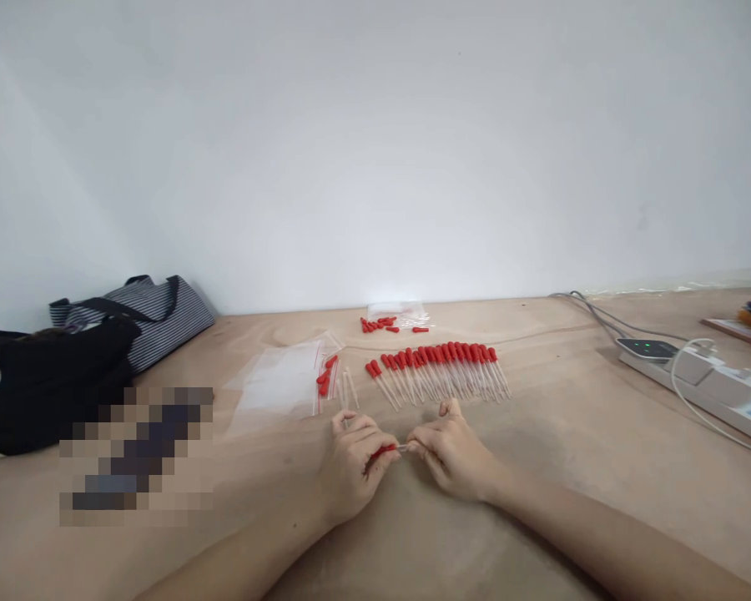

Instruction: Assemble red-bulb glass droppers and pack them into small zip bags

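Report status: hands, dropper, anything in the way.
Left hand holding red bulb. Right hand gripping clear tube. Dropper row just beyond, not blocking.

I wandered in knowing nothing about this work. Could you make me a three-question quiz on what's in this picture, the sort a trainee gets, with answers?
1. Which hand holds the red bulb?
2. True or false: the row of red-topped droppers lies between the hands and the person's body.
3. Which of these is on the right side of the table?
A) striped bag
B) power strip
C) black bag

Key
1. The left hand; the right hand holds the clear tube.
2. False: the red-topped droppers lie beyond both hands.
3. B
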Action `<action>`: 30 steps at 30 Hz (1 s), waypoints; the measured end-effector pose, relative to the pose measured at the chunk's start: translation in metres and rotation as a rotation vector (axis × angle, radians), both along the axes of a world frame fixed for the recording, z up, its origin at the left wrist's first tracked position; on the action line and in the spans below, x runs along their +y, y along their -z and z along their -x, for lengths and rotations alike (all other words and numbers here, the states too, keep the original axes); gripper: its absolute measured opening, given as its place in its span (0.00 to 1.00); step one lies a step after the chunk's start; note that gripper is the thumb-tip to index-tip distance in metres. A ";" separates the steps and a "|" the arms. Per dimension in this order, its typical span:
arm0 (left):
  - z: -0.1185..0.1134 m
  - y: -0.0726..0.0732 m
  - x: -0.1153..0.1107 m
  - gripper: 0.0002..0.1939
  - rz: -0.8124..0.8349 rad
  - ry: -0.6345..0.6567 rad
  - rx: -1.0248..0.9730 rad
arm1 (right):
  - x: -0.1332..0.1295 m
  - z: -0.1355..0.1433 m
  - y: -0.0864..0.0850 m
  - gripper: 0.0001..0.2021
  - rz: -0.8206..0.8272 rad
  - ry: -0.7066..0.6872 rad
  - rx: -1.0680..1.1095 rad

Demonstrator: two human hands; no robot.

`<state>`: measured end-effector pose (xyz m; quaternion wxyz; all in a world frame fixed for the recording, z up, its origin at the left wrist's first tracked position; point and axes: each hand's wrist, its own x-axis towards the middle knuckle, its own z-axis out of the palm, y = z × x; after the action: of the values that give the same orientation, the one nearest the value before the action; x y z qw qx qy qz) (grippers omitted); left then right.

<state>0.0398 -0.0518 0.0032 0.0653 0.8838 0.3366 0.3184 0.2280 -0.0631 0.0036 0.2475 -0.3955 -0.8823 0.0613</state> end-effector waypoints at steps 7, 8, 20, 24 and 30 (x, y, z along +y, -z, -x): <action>0.007 -0.002 0.007 0.07 0.027 -0.030 0.087 | 0.001 -0.012 -0.007 0.10 -0.085 -0.004 -0.078; 0.008 -0.002 0.007 0.06 0.010 -0.031 0.090 | 0.001 -0.013 -0.007 0.10 -0.094 -0.002 -0.092; 0.061 -0.027 0.066 0.07 0.111 -0.813 0.170 | 0.064 0.032 -0.009 0.09 0.162 0.649 0.142; 0.069 -0.026 0.077 0.09 0.159 -0.790 0.238 | 0.079 0.048 -0.007 0.08 0.150 0.717 0.031; 0.067 -0.028 0.090 0.10 0.150 -0.764 0.250 | 0.079 0.048 -0.006 0.10 0.134 0.722 -0.012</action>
<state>-0.0273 0.0385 0.0308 -0.0348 0.7196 0.6685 0.1846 0.1796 0.0158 0.0093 0.2214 -0.6971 -0.6815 0.0255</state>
